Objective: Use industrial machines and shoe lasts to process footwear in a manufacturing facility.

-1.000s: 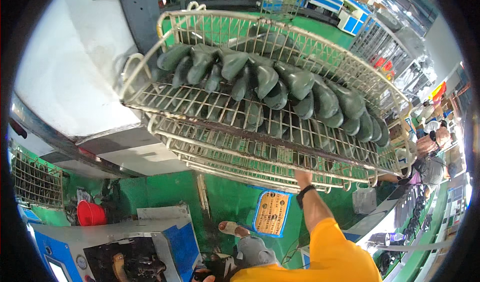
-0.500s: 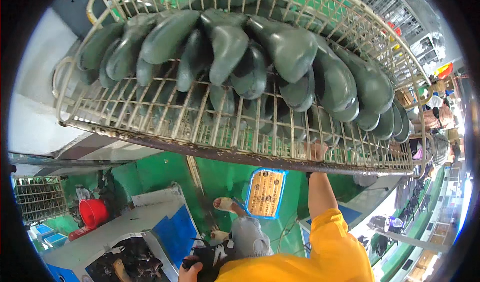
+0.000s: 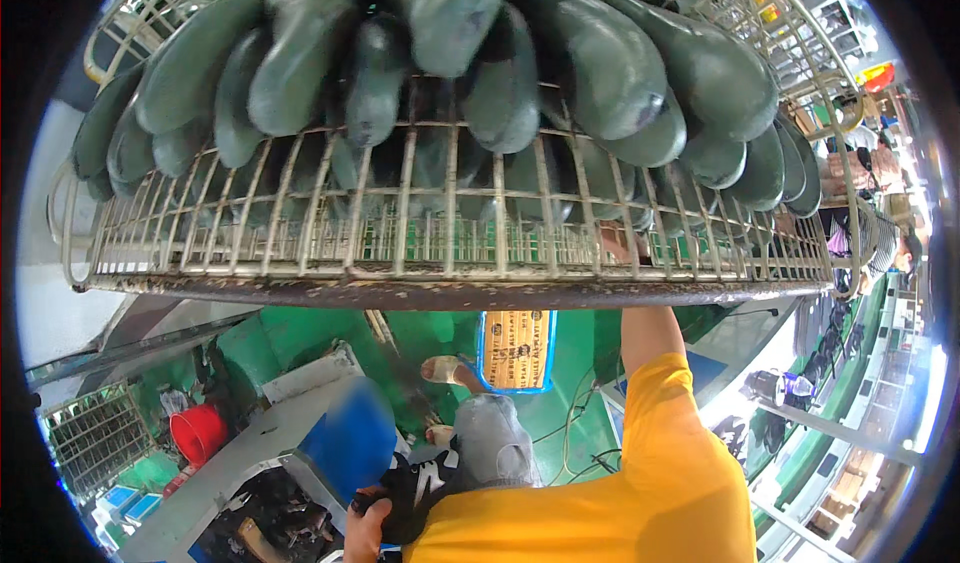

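Clutching shoe [image 3: 428,488] at 7 o'clock: left hand [image 3: 367,531], curled; likely light, soft, best held by heel. Right hand [image 3: 625,247] behind rack [image 3: 450,291], grip unclear.

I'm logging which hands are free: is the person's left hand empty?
No, the left hand holds a black item with white markings, beside the yellow shirt.

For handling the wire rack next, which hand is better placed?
Probably the right hand: it shows between bars of the wire rack; the left hand, beside the yellow shirt, holds a black item.
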A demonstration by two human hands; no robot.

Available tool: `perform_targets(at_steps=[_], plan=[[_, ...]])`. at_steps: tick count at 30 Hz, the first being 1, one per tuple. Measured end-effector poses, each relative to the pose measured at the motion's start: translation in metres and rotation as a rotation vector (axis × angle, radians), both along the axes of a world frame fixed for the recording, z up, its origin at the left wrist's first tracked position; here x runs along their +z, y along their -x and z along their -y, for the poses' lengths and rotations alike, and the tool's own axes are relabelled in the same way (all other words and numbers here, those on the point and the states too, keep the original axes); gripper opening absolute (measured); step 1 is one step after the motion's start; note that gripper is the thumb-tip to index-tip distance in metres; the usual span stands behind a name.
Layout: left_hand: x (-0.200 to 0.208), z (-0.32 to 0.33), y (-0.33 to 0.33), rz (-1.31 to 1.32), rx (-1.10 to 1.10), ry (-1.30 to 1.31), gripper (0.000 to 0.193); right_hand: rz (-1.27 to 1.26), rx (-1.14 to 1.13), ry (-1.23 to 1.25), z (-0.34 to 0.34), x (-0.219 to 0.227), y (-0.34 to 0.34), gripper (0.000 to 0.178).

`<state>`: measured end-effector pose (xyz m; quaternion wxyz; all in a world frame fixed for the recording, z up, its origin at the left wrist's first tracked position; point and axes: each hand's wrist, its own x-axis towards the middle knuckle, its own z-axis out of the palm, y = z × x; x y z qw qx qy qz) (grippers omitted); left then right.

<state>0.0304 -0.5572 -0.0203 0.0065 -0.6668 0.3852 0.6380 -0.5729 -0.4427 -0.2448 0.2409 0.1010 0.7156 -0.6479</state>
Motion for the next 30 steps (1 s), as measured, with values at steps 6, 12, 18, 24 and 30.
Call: perform_targets(at_steps=[6,12,18,24,30], plan=[[-0.011,0.009,0.014,0.011,-0.137,0.015,0.032,0.073,-0.124,0.217,-0.03,-0.006,0.009,0.047],[-0.027,0.002,0.003,-0.038,-0.066,-0.074,0.032,0.141,-0.193,0.418,-0.063,-0.017,0.025,0.045],[-0.027,-0.004,-0.001,-0.005,-0.097,-0.086,0.035,0.221,-0.267,0.566,-0.082,-0.023,0.023,0.042],[-0.026,-0.015,-0.024,-0.061,0.009,-0.057,0.037,0.343,-0.339,0.643,-0.055,-0.023,0.042,0.04],[-0.04,-0.026,-0.045,-0.107,0.102,-0.033,0.04,0.416,-0.321,0.864,-0.057,-0.032,0.078,0.038]])
